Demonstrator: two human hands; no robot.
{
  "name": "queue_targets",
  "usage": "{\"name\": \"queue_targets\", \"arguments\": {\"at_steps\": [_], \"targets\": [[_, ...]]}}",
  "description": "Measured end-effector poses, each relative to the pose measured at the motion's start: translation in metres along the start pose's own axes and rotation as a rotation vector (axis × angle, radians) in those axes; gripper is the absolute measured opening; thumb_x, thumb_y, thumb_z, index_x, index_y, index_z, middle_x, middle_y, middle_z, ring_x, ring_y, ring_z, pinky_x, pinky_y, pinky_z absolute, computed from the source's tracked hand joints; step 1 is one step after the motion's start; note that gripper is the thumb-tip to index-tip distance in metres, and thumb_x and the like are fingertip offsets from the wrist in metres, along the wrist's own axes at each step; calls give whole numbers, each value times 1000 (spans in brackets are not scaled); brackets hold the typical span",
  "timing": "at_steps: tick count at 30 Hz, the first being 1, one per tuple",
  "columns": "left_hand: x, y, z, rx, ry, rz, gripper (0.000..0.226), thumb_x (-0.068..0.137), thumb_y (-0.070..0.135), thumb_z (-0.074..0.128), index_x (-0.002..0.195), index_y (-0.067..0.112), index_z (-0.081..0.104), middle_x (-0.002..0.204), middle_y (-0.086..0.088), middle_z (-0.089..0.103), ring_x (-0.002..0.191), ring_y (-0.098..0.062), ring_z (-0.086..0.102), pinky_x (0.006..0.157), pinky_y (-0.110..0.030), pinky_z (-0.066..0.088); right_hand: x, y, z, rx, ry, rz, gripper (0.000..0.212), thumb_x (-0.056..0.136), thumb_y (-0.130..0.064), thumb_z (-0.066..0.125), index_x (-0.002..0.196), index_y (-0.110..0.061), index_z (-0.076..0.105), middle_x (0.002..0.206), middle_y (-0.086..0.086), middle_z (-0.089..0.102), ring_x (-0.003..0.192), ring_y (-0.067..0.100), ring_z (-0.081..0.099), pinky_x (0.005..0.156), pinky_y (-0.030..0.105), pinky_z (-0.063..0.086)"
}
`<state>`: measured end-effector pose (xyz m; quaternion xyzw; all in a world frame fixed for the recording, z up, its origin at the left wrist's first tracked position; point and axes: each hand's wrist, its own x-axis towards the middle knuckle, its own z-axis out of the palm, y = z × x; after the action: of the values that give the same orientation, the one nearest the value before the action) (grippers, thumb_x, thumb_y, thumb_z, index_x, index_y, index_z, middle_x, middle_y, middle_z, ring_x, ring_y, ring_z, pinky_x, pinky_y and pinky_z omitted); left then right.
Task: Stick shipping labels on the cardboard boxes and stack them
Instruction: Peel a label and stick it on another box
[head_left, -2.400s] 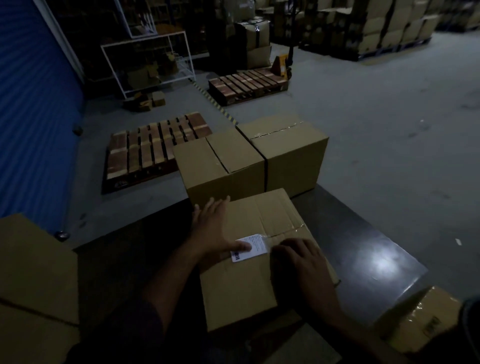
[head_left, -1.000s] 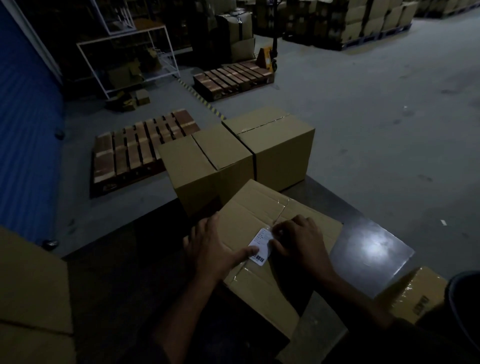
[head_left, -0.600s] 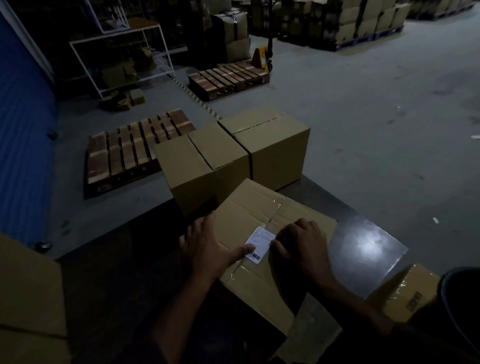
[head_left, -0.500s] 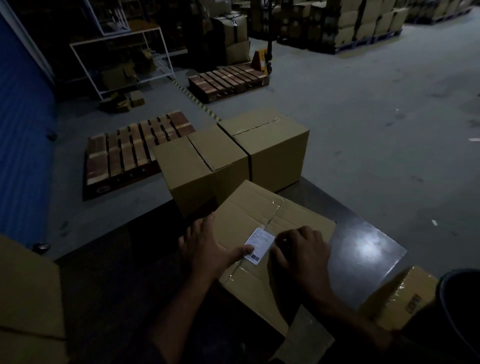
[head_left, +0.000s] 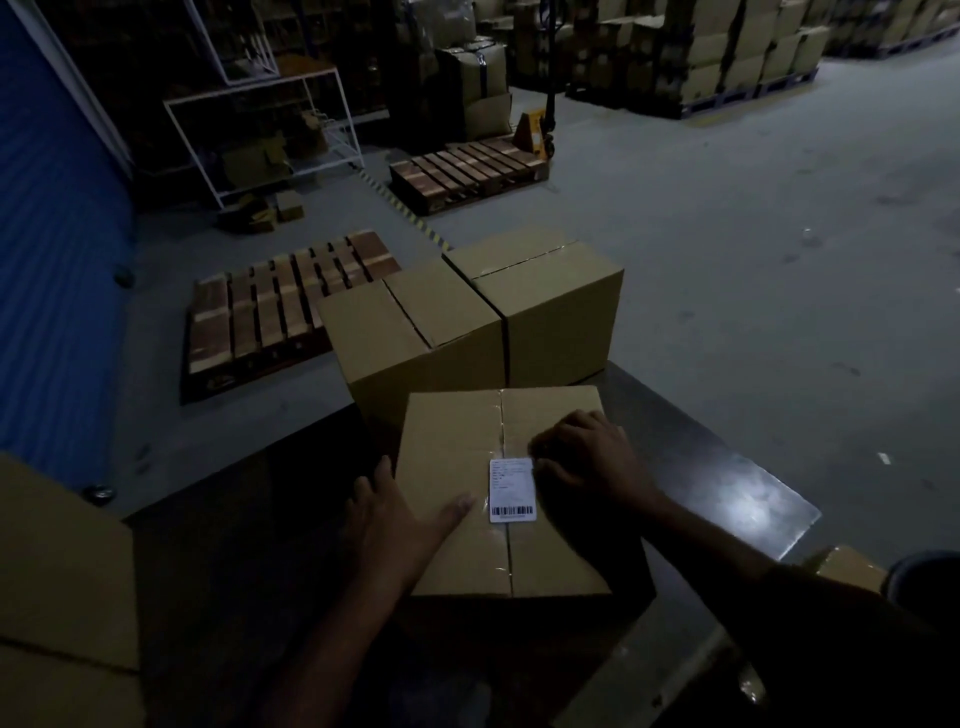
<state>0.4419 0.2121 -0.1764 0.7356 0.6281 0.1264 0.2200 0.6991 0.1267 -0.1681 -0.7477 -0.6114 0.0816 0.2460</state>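
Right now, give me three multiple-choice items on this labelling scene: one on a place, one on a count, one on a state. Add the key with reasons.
1. Where does the shipping label sit on the near box?
A. on its top, over the taped seam
B. on its front side
C. on the table beside it

2. How many closed boxes stand just beyond the near box?
A. one
B. two
C. four

3. What is the left hand doing?
A. lifting the box off the table
B. peeling a label from a roll
C. lying flat on the box top, fingers over its left edge

Key: 1 A, the label covers the seam on the top face. 2 B, the left far box and right far box stand side by side. 3 C, the palm lies open while the right hand touches the label's edge.
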Motion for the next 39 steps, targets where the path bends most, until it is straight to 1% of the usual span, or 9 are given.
{"name": "queue_targets", "arguments": {"at_steps": [4, 10, 14, 20, 26, 30, 32, 36, 39], "targets": [[6, 23, 7, -79, 46, 97, 140, 56, 91, 74, 164, 31, 8, 166, -2, 17, 149, -30, 27, 116, -53, 33, -2, -17, 11, -51, 5, 63, 30, 90, -54, 60, 115, -40, 67, 117, -10, 55, 112, 12, 45, 92, 38, 39], [7, 31, 17, -63, 49, 115, 143, 48, 99, 67, 162, 32, 14, 170, -1, 12, 152, -30, 22, 116, -55, 34, -6, -21, 20, -123, 59, 87, 27, 89, -54, 55, 110, -38, 61, 115, -10, 55, 108, 12, 46, 86, 33, 33], [7, 29, 18, -66, 67, 124, 139, 49, 97, 70, 161, 31, 19, 169, -1, 14, 151, -30, 24, 114, -54, 34, -7, -22, 22, -133, 63, 70, 33, 90, -58, 52, 118, -41, 59, 121, -11, 55, 111, 11, 45, 91, 36, 38], [6, 29, 19, -68, 64, 136, 137, 51, 97, 69, 161, 32, 19, 170, -1, 12, 152, -30, 23, 115, -56, 34, -13, -22, 20, -103, 76, 47, 39, 86, -56, 66, 122, -44, 56, 125, -14, 51, 115, 10, 41, 92, 31, 35], [5, 27, 17, -96, 58, 130, 139, 46, 102, 62, 160, 34, 20, 169, 1, 11, 152, -29, 23, 116, -54, 32, -15, -30, 17, -196, 91, 48, 35, 90, -52, 57, 123, -39, 60, 119, -8, 51, 111, 15, 42, 90, 32, 31], [4, 29, 16, -79, 59, 138, 134, 52, 96, 69, 160, 32, 21, 170, -2, 12, 152, -29, 22, 116, -54, 32, -18, -30, 15, -183, 55, 28, 48, 79, -54, 70, 123, -39, 59, 122, -11, 50, 113, 14, 41, 91, 32, 34], [4, 29, 16, -79, 58, 136, 137, 48, 101, 62, 160, 33, 21, 170, -2, 12, 152, -30, 22, 116, -55, 33, -18, -29, 13, -160, 39, 18, 51, 77, -53, 72, 123, -39, 59, 122, -10, 50, 113, 14, 42, 91, 33, 36], [5, 28, 18, -83, 58, 133, 139, 45, 104, 58, 159, 33, 22, 170, 0, 12, 153, -30, 22, 117, -57, 32, -19, -30, 16, -191, 43, 24, 43, 86, -55, 62, 126, -40, 57, 123, -10, 50, 113, 13, 41, 94, 34, 37], [5, 29, 18, -84, 57, 131, 139, 45, 104, 58, 159, 34, 22, 170, 1, 12, 152, -30, 23, 117, -56, 32, -22, -30, 19, -191, 104, 78, 53, 92, -57, 54, 138, -32, 48, 130, -6, 50, 117, 15, 41, 97, 34, 37]]}}
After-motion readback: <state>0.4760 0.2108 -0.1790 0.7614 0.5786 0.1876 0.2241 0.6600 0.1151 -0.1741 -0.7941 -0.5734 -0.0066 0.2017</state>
